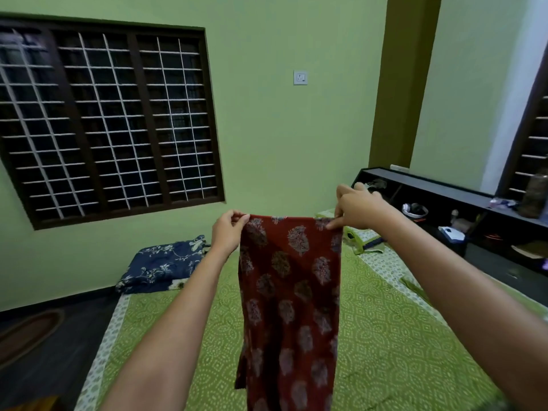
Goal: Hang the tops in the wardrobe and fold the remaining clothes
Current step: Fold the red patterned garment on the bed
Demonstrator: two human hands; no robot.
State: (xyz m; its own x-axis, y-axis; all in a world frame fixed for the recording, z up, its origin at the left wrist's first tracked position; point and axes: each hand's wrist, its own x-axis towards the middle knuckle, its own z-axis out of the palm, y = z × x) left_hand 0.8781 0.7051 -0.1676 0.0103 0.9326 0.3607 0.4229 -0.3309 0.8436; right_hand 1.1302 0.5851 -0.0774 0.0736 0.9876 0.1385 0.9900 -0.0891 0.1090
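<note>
Two hands [228,232] [360,209] pinch a hanging maroon block-printed garment [290,307].

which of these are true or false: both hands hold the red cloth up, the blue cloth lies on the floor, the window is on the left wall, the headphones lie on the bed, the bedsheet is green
1. Both hands hold the red cloth up. True: the left hand and the right hand each pinch a top corner of the red cloth, which hangs down.
2. The blue cloth lies on the floor. False: the blue cloth lies on the far left corner of the bed.
3. The window is on the left wall. True: the window is there.
4. The headphones lie on the bed. False: the headphones sit in the dark shelf.
5. The bedsheet is green. True: the bedsheet is green.
</note>
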